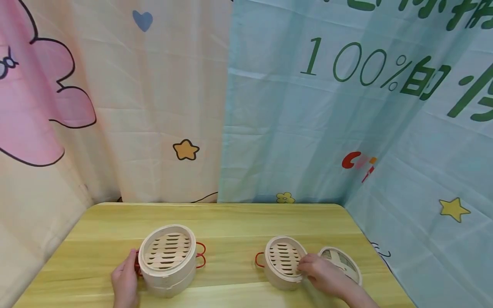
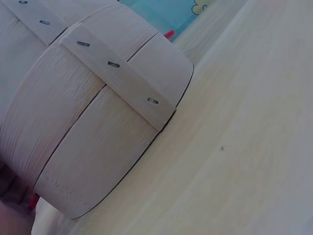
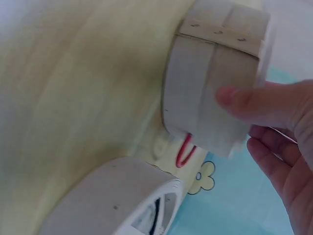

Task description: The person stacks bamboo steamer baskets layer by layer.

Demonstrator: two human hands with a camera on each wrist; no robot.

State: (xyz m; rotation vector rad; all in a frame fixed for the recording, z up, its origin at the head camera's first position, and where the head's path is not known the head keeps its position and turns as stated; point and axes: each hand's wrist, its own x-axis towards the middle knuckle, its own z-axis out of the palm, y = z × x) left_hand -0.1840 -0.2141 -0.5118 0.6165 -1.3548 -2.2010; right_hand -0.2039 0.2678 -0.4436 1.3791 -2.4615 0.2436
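On the left of the table stands a large two-tier bamboo steamer (image 1: pixel 171 280) with a slatted top and red loop handles. My left hand (image 1: pixel 125 280) grips its left side at the red handles; in the left wrist view the stapled steamer wall (image 2: pixel 112 93) fills much of the picture and hides most of the fingers. At the right, my right hand (image 1: pixel 323 273) pinches the rim of a smaller bamboo steamer basket (image 1: pixel 283 259). The thumb (image 3: pixel 244 100) presses its outer wall, with the other fingers at the rim. A red handle (image 1: pixel 259 259) sticks out on its far side.
A round bamboo lid (image 1: pixel 340 260) lies right of the small basket, partly behind my right hand and forearm. The wooden table (image 1: pixel 227 239) runs back to printed curtains (image 1: pixel 173 107), with another curtain (image 1: pixel 423 171) along the right side.
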